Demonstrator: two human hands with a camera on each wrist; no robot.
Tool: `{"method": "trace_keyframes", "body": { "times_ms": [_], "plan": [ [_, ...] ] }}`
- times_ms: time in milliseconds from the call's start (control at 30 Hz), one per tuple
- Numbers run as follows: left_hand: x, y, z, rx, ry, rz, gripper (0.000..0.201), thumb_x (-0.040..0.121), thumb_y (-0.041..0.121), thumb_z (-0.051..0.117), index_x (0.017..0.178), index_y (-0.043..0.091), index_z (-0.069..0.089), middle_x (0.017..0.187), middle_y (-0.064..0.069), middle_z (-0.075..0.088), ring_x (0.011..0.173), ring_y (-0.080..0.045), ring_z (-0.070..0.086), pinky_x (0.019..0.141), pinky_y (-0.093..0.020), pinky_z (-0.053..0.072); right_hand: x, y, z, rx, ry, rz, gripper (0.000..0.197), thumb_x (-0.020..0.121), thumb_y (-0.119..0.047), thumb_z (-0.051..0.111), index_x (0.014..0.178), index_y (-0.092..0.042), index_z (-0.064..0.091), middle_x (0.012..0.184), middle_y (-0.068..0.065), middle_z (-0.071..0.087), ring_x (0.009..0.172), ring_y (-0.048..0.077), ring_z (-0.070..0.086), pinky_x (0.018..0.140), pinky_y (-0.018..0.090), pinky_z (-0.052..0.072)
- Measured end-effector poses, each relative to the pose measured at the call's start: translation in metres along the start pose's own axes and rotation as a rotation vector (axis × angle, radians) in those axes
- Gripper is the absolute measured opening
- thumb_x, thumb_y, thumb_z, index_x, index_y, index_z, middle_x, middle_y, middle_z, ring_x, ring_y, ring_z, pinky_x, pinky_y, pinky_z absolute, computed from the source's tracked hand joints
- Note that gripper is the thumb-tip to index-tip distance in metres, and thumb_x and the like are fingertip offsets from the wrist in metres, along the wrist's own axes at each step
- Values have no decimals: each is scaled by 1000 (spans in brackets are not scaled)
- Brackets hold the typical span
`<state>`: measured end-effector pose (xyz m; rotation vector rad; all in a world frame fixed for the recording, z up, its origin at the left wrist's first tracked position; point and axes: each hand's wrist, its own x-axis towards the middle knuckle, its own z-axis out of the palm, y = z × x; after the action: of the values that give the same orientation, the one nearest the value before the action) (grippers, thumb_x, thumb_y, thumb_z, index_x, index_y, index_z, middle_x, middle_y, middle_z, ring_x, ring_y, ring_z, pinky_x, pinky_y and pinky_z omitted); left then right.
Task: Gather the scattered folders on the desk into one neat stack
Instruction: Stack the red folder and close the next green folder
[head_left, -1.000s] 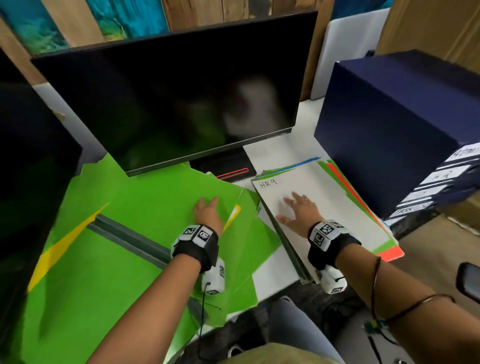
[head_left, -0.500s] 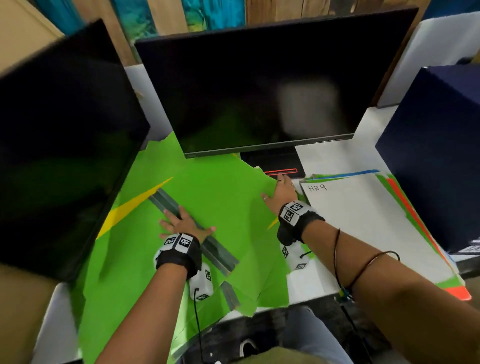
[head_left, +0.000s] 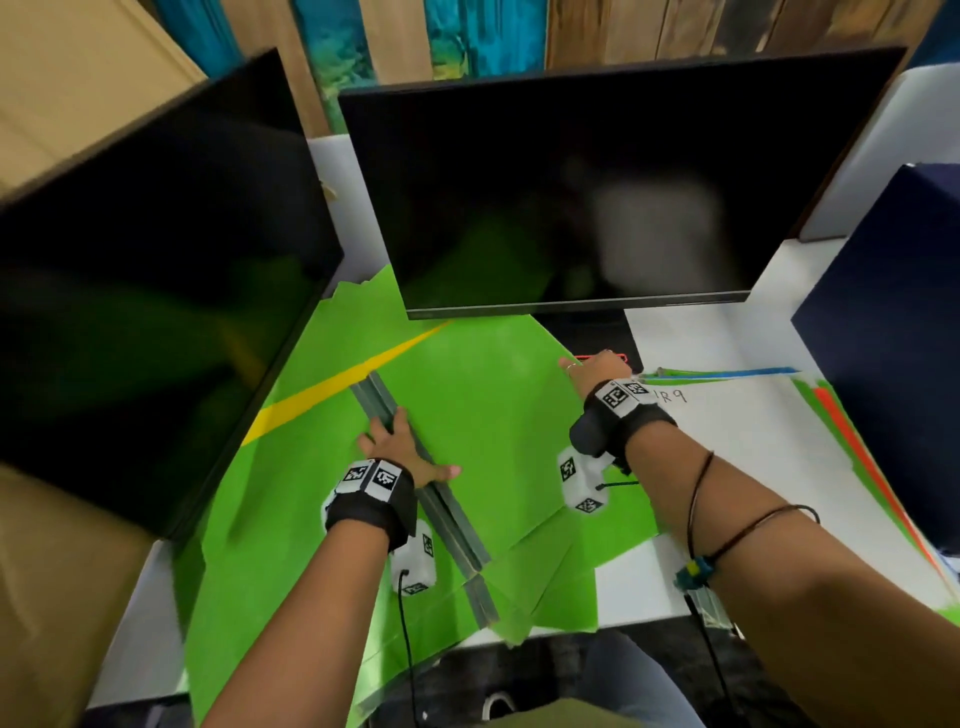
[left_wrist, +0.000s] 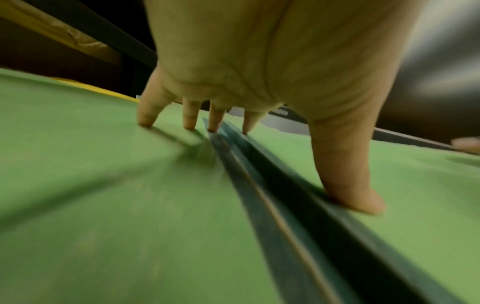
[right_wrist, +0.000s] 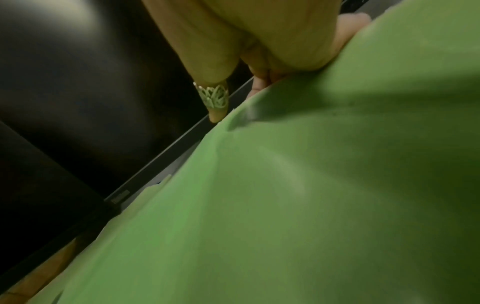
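The left hand (head_left: 400, 449), fingers spread flat, pins the loose green card folders (head_left: 483, 415) on the white desk (head_left: 727, 338). The right hand (head_left: 597, 369) curls round their far edge. Next, I'd guess: drawing them onto the white-topped folder stack (head_left: 753, 441).

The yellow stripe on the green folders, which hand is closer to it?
Left. The left hand presses flat on the green folders just below the yellow stripe; the right hand grips their far right edge, farther away.
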<state>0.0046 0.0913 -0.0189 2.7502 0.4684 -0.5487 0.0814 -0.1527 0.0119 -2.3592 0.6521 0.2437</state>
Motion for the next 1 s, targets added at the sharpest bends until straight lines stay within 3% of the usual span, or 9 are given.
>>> {"method": "trace_keyframes", "body": {
  "times_ms": [100,333,467,600,700,767,833,900,1000],
  "plan": [
    [9,-1,-21,-39,12,-1,116,63,63,72,149,23,5,155,-16,8,141,-40,13,115,-48,24,-4,10,-5,-21,4,-25,53,94,-40,47,124,1,56,130,20,56,121,31,53,97,33,42],
    [36,-8,-55,-18,111,92,122,58,74,65,149,23,2,159,-6,-3,146,-32,-3,116,-57,11,-8,32,-24,144,53,-17,40,93,-33,50,119,-5,62,127,21,57,121,34,51,99,32,38],
    [40,-7,-58,-3,-11,135,123,54,84,54,149,18,10,156,-6,20,142,-27,25,115,-52,22,-7,45,-34,336,106,-64,28,89,-25,58,107,-6,68,115,17,64,111,30,56,93,28,38],
    [37,0,-59,35,149,121,87,73,76,46,142,26,32,149,-4,36,135,-29,38,109,-67,8,-9,52,-46,610,188,-85,19,86,-13,62,100,-1,69,85,9,58,87,22,54,74,20,34],
    [31,12,-63,-94,216,171,68,81,60,54,132,16,45,137,-12,51,124,-31,49,108,-53,32,-13,52,-58,724,262,-117,9,85,-5,59,82,-8,67,69,4,54,78,18,47,72,25,35],
    [22,24,-72,-254,336,224,57,84,50,59,124,10,51,124,-16,60,114,-33,56,98,-42,44,-12,52,-67,759,319,-134,23,83,-3,60,64,-15,60,63,0,50,70,19,45,70,30,39],
    [9,40,-86,-451,505,313,49,85,40,61,123,10,50,118,-15,62,110,-32,58,99,-42,42,-11,51,-74,709,395,-140,20,85,-15,61,66,-20,59,67,4,56,73,21,51,80,39,45],
    [-7,58,-102,-641,642,461,51,83,35,64,124,10,46,112,-12,61,104,-28,58,98,-39,41,-11,49,-76,550,414,-106,14,89,-29,56,93,-18,64,94,14,66,93,30,59,96,44,41],
    [-37,86,-127,-823,704,645,59,74,29,76,121,11,46,96,-4,51,90,-17,49,77,-21,35,-19,38,-75,364,320,-83,44,89,-46,52,119,-14,53,123,14,60,118,33,52,105,43,33]
  ]
}}
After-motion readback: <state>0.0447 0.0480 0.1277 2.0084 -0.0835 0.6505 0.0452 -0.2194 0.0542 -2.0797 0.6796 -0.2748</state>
